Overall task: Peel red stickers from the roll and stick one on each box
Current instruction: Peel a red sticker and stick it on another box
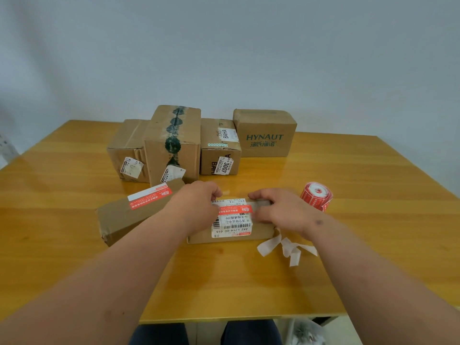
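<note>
A flat cardboard box [231,236] with a white shipping label lies in front of me, a red sticker [235,209] across its top. My left hand [196,204] rests on the box's left part, fingers curled at the sticker's left end. My right hand [278,210] lies on the box's right part, its fingers on the top by the sticker's right end. A long box [124,217] to the left carries a red sticker [150,197]. The red sticker roll [316,195] stands to the right on the table.
Four cardboard boxes stand at the back: a low one [127,153], a tall one with green tape [171,143], a BAHA box [219,148] and a HYNAUT box [265,133]. White backing strips [286,246] lie near my right wrist on the wooden table [249,282].
</note>
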Motion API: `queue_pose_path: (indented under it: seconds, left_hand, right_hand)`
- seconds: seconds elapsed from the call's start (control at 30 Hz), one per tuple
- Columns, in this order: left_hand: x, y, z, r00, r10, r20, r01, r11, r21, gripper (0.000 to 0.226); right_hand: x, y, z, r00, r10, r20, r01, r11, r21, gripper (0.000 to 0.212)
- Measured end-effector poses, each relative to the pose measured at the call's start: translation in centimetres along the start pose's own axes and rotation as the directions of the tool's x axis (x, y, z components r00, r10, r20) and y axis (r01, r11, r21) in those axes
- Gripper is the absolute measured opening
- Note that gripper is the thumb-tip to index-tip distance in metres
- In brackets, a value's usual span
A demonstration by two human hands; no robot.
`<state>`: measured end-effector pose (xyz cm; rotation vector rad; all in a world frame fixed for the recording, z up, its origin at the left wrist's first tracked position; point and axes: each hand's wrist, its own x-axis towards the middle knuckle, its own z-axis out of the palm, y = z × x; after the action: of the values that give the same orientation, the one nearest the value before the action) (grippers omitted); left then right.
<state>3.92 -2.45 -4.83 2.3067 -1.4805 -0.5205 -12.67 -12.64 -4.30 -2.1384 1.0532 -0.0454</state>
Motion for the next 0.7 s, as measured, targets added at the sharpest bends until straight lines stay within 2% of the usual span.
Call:
queue_pose_path:
  seconds: [0.03,0.1,0.23,0.4,0.5,0.6,0.7]
  left_hand:
    - [-0.1,0.0,-0.2,1.0,0.014,0.008,-0.014,0.998,0.066,0.025]
    - [-0.5,0.0,-0.7,0.999,0.017,0.032,-0.023,0.979,0.204,0.038]
    - [-1.1,-0.2,-1.7,0.999,0.007,0.035,-0.023,0.882,0.472,0.069]
    - [-2.2,-1.8,-2.8,0.995,0.01,0.095,-0.053,0.887,0.46,0.09]
    - [-2.3,-3.1,-3.4,0.987,-0.06,0.15,-0.011,0.901,0.434,0.084]
    - [-2.3,-4.2,-4.2,0.989,-0.114,0.095,0.061,0.896,0.44,0.074]
    - [-2.5,-4.5,-4.4,0.99,-0.13,0.048,0.093,0.881,0.464,0.073]
  right_hand:
    - [-0.1,-0.1,0.0,0.999,-0.001,0.053,0.004,0.998,-0.066,0.063]
    - [-0.2,-0.4,0.2,0.993,-0.001,0.121,0.024,0.982,-0.189,0.079]
    - [0.2,-1.8,1.7,0.993,-0.056,0.105,0.078,0.973,-0.216,0.08]
    - [1.1,-3.9,4.4,0.987,-0.143,0.074,0.154,0.974,-0.166,0.079]
    - [1.8,-5.2,6.0,0.977,-0.213,0.001,0.21,0.961,-0.18,0.083]
    - [2.6,-6.3,7.8,0.967,-0.253,-0.021,0.249,0.963,-0.103,0.086]
    - [2.9,-6.9,9.0,0.956,-0.293,0.012,0.293,0.953,-0.073,0.077]
